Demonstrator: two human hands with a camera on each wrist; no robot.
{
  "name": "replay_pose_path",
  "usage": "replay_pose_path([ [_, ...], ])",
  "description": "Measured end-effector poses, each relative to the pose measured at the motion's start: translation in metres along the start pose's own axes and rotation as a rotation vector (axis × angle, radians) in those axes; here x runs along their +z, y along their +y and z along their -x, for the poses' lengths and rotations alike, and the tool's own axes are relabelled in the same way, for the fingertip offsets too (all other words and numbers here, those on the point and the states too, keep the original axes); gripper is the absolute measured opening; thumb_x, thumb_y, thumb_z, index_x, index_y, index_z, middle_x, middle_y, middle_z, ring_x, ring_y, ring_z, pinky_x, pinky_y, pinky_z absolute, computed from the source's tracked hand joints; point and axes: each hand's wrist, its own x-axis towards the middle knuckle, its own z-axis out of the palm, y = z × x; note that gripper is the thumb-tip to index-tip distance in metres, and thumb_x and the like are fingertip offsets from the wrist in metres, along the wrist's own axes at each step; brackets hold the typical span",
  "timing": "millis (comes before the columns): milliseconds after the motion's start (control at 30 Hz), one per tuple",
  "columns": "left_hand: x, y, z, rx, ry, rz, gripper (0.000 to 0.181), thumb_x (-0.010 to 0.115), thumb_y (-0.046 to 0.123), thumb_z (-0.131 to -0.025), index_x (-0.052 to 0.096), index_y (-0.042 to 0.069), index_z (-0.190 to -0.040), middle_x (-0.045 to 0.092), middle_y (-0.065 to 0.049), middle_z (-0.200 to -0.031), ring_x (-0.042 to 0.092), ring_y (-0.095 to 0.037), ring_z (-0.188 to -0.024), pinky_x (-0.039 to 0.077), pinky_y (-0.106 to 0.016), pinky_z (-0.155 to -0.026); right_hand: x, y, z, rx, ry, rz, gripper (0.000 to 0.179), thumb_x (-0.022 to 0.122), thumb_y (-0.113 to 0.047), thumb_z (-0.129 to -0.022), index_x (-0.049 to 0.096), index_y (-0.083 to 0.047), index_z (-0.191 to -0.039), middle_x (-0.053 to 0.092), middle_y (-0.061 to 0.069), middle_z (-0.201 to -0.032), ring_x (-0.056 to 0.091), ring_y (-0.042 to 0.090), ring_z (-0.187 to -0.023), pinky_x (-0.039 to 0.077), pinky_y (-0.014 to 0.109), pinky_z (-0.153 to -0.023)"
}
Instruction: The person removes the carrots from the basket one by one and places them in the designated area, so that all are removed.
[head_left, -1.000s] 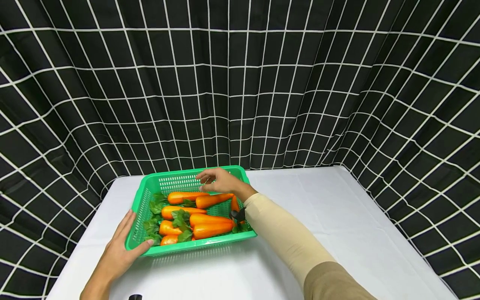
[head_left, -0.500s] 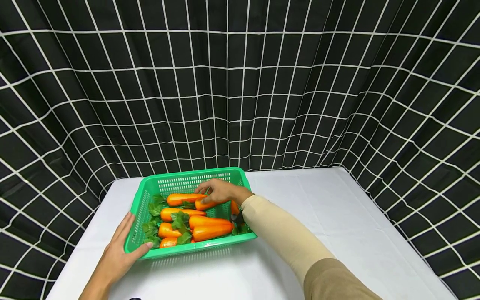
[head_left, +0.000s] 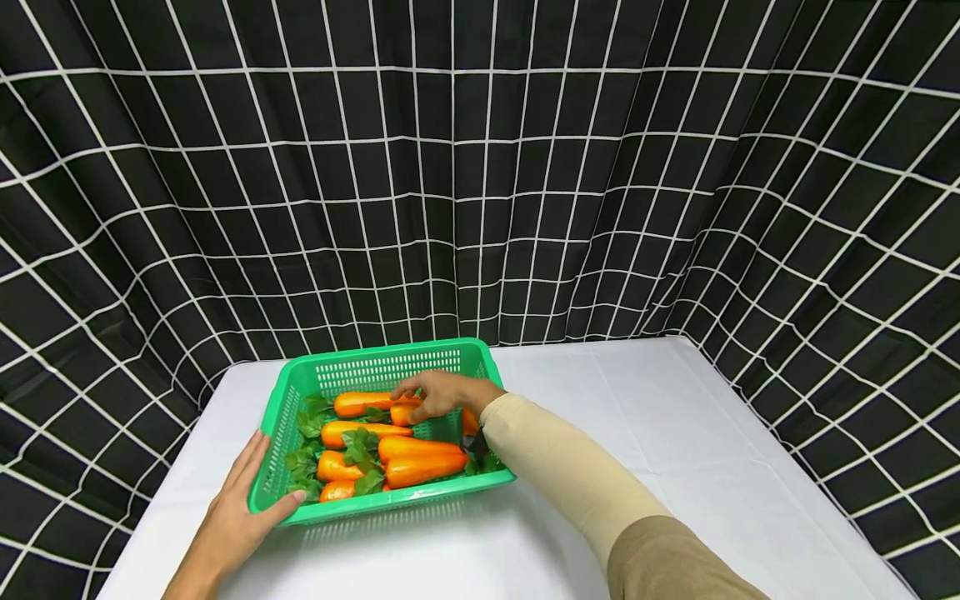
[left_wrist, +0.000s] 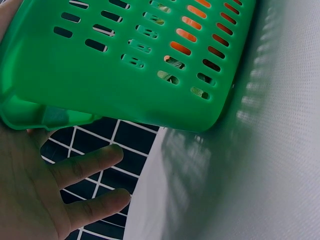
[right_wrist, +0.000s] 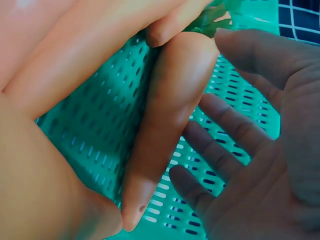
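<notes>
In the head view a green plastic basket [head_left: 408, 495] holds several orange carrots with green leafy tops. Inside it, my right hand [head_left: 438, 393] reaches down from above, thumb and fingers about a carrot [head_left: 403, 414] near the back wall. The right wrist view shows that carrot [right_wrist: 175, 95] slanting across the basket floor, my thumb tip at its thick end and the other fingertips along its side. My left hand [head_left: 238, 500] rests at the basket's front left corner, thumb on the rim. Two of its straight fingers [left_wrist: 95, 162] spread below the basket wall in the left wrist view.
Other carrots [head_left: 423, 462] lie close beside the held one, with leaves [head_left: 362, 443] between them. A white cloth [head_left: 637, 433] covers the table. Behind and at the sides hangs a black curtain [head_left: 480, 183] with a white grid.
My right hand has come down from above the carrots to the one near the back, and its fingers have closed in on it. The left hand stays at the basket corner.
</notes>
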Motion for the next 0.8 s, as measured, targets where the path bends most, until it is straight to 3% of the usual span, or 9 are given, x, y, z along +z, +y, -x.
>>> replay_pose_path([
  [300,0.0017,-0.0021,0.0008,0.008,0.012,0.003,0.087,0.067,0.036,-0.074,0.015,0.017,-0.140,0.004,0.004,-0.144,0.010,-0.031,-0.127,0.017,-0.063,-0.087,0.0039,0.0014,-0.0033,0.040,-0.028,0.099,0.051,0.066,-0.023,-0.077,0.047,-0.031,-0.123,0.045,-0.006,-0.122,0.042,0.015,-0.109,0.040,0.033,-0.083],
  [800,0.0019,-0.0033,0.0017,0.004,0.001,0.039,0.087,0.067,0.035,-0.074,0.013,0.020,-0.140,0.004,0.007,-0.143,0.009,-0.029,-0.127,0.016,-0.063,-0.087,0.0071,0.0037,-0.0039,0.059,-0.043,0.155,0.048,0.066,-0.010,-0.076,0.054,-0.028,-0.119,0.052,-0.008,-0.103,0.048,0.010,-0.087,0.043,0.027,-0.074],
])
